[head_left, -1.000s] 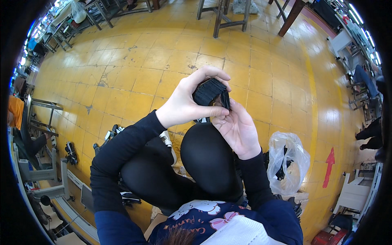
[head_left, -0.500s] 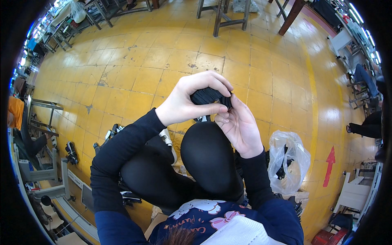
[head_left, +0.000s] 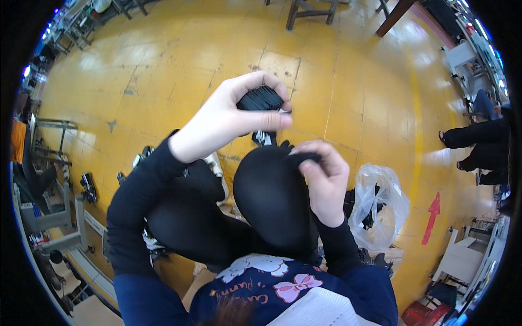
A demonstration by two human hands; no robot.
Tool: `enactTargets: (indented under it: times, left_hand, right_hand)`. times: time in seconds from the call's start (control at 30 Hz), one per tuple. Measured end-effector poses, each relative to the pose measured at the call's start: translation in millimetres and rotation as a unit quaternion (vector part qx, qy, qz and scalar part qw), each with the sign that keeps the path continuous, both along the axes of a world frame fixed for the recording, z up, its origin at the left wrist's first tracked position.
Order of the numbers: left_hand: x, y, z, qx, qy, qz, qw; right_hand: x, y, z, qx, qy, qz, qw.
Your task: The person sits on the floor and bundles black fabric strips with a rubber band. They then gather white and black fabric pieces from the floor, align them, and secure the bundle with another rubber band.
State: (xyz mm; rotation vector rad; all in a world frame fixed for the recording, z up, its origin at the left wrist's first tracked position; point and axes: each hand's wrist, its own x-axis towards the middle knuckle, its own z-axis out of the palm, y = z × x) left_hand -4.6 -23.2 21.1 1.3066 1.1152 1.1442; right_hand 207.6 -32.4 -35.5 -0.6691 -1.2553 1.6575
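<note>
My left hand (head_left: 234, 108) is raised beyond my knees, its fingers and thumb wrapped round a thick stack of thin black pieces (head_left: 260, 99), which look like fabric. Their layered edges face up in the curl of the hand. A small pale bit shows beside the left thumb tip. My right hand (head_left: 327, 182), lower and nearer, is over the right knee. Between its thumb and fingers it pinches a dark strip (head_left: 305, 157), seemingly of the same black material. The two hands are apart.
A transparent plastic bag (head_left: 380, 204) with black pieces inside stands right of my right knee. Dark bundles (head_left: 264, 138) lie on the yellow tiled floor (head_left: 179, 81) past my knees. Metal frames stand at left, a wooden stool (head_left: 310, 16) ahead, and people's legs (head_left: 473, 138) at far right.
My hands, together at the stack before, have separated. The left has moved up and left with the stack. The right has come down toward the knee with a dark strip in its fingers.
</note>
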Motion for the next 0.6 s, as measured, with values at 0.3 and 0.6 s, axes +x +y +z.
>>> enactTargets:
  times: [0.3,0.6]
  left_hand:
    - [4.1,-52.1,12.0,0.115,0.241,-0.058,0.962]
    - [10.1,-88.7,-0.1,0.114,0.286,0.042,0.95]
  right_hand:
    - [-0.3,-7.8,1.2,0.185,-0.157,-0.012,0.97]
    - [-10.8,-24.7,0.0,0.312,-0.17,-0.037,0.934]
